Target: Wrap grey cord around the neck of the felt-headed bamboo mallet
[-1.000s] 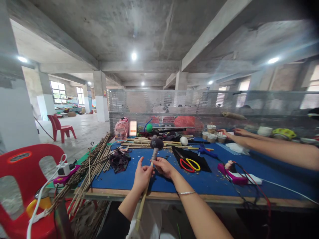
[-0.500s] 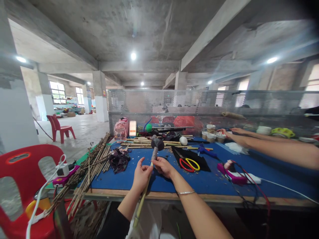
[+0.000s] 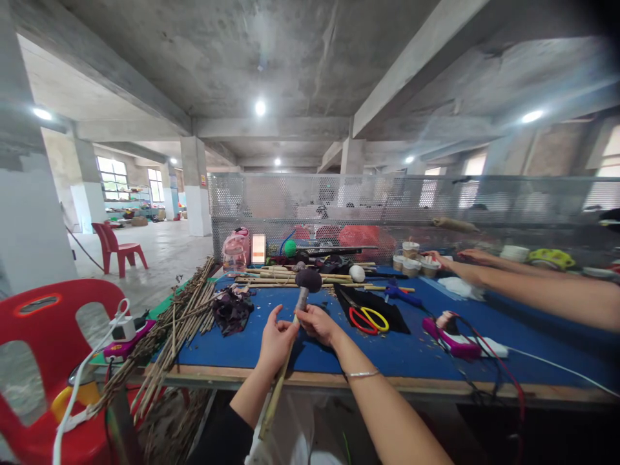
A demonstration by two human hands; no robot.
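Both of my hands hold one thin bamboo stick [image 3: 277, 400], which slants up from my lap over the table edge. Its upper end is wrapped in grey material [image 3: 302, 299] and topped by a dark round head [image 3: 309, 280]. My left hand [image 3: 277, 336] pinches the stick just below the wrapping, with its index finger raised. My right hand [image 3: 317, 324] grips where the wrapping meets the stick, its thumb along it. To the left lies a crumpled dark cloth [image 3: 232, 311]. Red-and-yellow-handled scissors [image 3: 369, 320] rest on a black cloth [image 3: 397, 313] at the right.
Dry stalks [image 3: 181, 320] are heaped at the table's left end, overhanging its edge. Bamboo sticks [image 3: 271, 280] and a white ball [image 3: 357, 274] lie behind my hands. A blue glue gun [image 3: 402, 292] and a power strip [image 3: 460, 343] with cords are rightward. Another person's arms [image 3: 523, 278] reach in there.
The dark head has turned and now shows a smoother, rounder side, slightly to the right. My hands keep almost the same place on the stick.
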